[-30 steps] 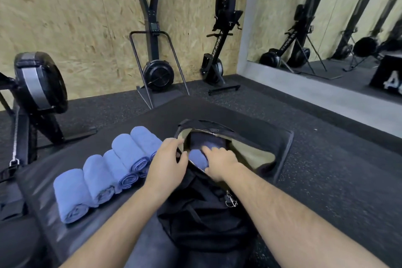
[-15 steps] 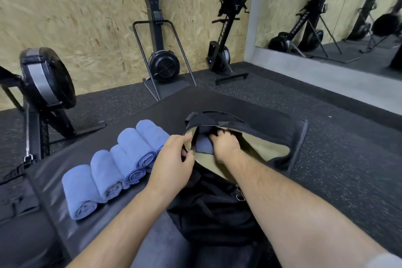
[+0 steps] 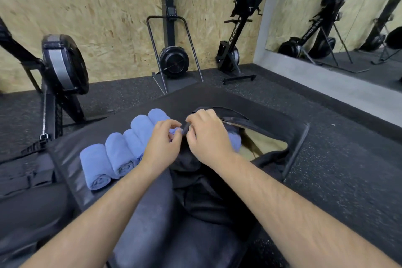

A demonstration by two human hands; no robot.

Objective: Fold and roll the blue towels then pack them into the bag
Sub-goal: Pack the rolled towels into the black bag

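Two bare forearms reach in from the near edge over a black pad (image 3: 71, 159) that lies on the speckled floor (image 3: 339, 159). The black bag (image 3: 206, 198) sits on the pad between the arms, its mouth open at the far end and showing a tan lining (image 3: 269, 143). The left hand (image 3: 162, 142) and right hand (image 3: 208, 136) meet at the left rim of that mouth, fingers curled narrow, both pinching a small dark tab or edge of the bag between them; what exactly the tab is cannot be told. Just right of the right hand, one rolled blue towel (image 3: 236, 140) shows inside the bag, partly hidden by the hand. To the left of the bag, a row of rolled towels (image 3: 115, 154) lies side by side on the pad, touching one another, running from near left to far right, the farthest just beside the left hand. Beyond the pad, black exercise machines (image 3: 171, 59) stand against a chipboard wall (image 3: 104, 11), and a mirror (image 3: 339, 6) fills the far right.
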